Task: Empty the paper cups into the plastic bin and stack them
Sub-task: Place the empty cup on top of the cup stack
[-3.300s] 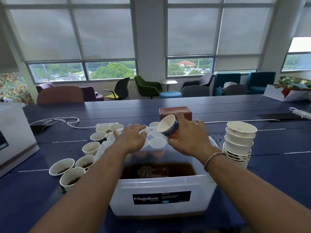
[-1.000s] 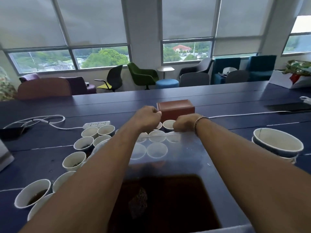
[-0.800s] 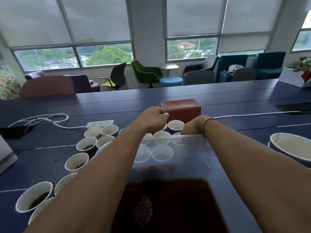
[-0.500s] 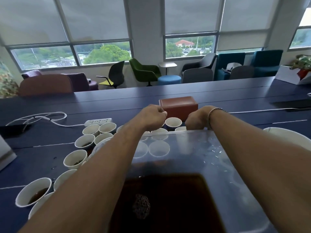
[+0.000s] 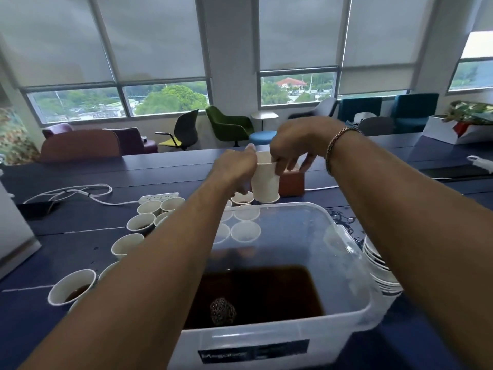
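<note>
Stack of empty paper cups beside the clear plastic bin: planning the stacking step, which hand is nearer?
Right. Both hold a white paper cup: right hand on the side toward the stack, left hand opposite.

The bin [image 5: 346, 252] stands on the surface [image 5: 80, 236] toward its near edge, with liquid [image 5: 266, 287] in its bottom. Raised by the bin's far rim is one cup [image 5: 264, 180], gripped by my left hand [image 5: 234, 169] and pinched at its rim by the fingers [image 5: 278, 166] of my right hand [image 5: 293, 142]. A spread of cups [image 5: 133, 225] sits left of the bin, running from the near edge back to the power strip [image 5: 160, 196]. Behind the bin's far wall stand further cups [image 5: 241, 198]. A stack of cups [image 5: 378, 268] stands just right of the bin, perhaps touching it. A box [image 5: 292, 182] sits behind the held cup.
</note>
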`<state>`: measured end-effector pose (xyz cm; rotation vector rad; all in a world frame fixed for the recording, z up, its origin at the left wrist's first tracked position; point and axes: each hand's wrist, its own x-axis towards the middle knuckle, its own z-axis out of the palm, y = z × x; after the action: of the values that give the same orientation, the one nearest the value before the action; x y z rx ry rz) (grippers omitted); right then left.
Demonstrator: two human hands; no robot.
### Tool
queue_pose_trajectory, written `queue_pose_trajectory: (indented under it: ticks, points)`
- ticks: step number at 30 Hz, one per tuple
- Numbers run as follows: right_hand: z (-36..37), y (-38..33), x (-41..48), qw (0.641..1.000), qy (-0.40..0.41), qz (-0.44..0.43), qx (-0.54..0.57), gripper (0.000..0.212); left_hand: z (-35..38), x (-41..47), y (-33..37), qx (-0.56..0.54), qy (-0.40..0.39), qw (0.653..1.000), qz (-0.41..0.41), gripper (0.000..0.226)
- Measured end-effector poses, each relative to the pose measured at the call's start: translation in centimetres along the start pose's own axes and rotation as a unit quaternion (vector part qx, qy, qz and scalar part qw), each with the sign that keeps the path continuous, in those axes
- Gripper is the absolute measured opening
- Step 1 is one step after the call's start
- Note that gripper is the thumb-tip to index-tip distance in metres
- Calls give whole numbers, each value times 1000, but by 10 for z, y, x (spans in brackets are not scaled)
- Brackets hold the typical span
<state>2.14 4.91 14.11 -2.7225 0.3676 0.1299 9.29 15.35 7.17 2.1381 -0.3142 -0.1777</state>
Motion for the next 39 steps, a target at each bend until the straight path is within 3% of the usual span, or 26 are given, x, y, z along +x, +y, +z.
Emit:
queue_pose_trajectory:
  ticks: [4, 9, 12, 15, 18, 23, 26, 30, 32, 35, 39]
  points:
    - [-2, -12, -20, 999, 23, -31, 16, 19, -16, -16, 7, -16, 9, 1000, -1, 33]
    - [18, -4, -37, 978, 146, -69, 132, 29, -31, -33, 8, -8, 7, 999, 38, 26]
    - [38, 8, -43, 962, 117, -58, 241, 62, -39, -43, 4, 5, 10, 999, 40, 26]
    - [66, 17, -44, 953, 62, -43, 292, 73, -46, -53, -1, -5, -4, 1000, 24, 24]
    - [92, 23, -43, 938, 35, -68, 338, 69, -46, -66, -4, -31, -27, 999, 29, 19]
    - [106, 31, -44, 896, 57, -111, 426, 45, -38, -76, -14, -31, -48, 996, 62, 18]
    - [110, 36, -44, 885, 78, -126, 442, 45, -29, -76, -20, 12, -56, 995, 79, 22]
    - [118, 44, -37, 883, 102, -109, 446, 49, -19, -73, -28, -10, -47, 996, 69, 39]
    - [120, 48, -36, 883, 115, -106, 443, 56, -18, -67, -39, 41, -7, 995, 92, 47]
    - [124, 52, -36, 894, 110, -111, 419, 60, -19, -55, -65, 151, 62, 981, 106, 39]
    - [131, 56, -34, 917, 108, -97, 373, 63, -23, -53, -92, 240, 35, 966, 86, 35]
